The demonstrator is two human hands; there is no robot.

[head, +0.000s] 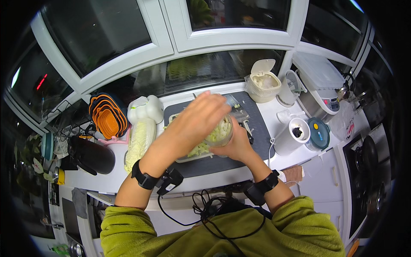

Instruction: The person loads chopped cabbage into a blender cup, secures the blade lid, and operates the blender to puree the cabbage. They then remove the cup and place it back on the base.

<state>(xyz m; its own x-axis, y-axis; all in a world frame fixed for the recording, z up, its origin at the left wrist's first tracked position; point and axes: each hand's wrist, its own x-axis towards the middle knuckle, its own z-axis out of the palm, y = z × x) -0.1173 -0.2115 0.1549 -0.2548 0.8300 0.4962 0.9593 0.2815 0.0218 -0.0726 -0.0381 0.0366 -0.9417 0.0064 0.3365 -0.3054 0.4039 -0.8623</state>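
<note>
My right hand [237, 141] grips a clear cup [222, 131] of chopped pale-green cabbage, the fingers around its side. Over the cup's upper left side is my left hand [208, 109], slightly blurred, its fingers close together; whether it holds anything is hidden. Below both hands, a light-coloured tray [196, 158] with chopped cabbage [199, 149] lies partly covered on a dark grey mat [260, 135]. Behind the cup, a clear plastic piece [239, 113] and cabbage scraps rest on the mat. A large piece of napa cabbage [141, 141] lies left of it.
Nested orange and dark colanders [108, 119] and a black pitcher-like vessel [93, 155] stand left. At right are a white appliance base [291, 136] with a cord, a teal-lidded container [318, 133], and a cream box [265, 85] with its lid raised. Windows [237, 40] border the counter's back.
</note>
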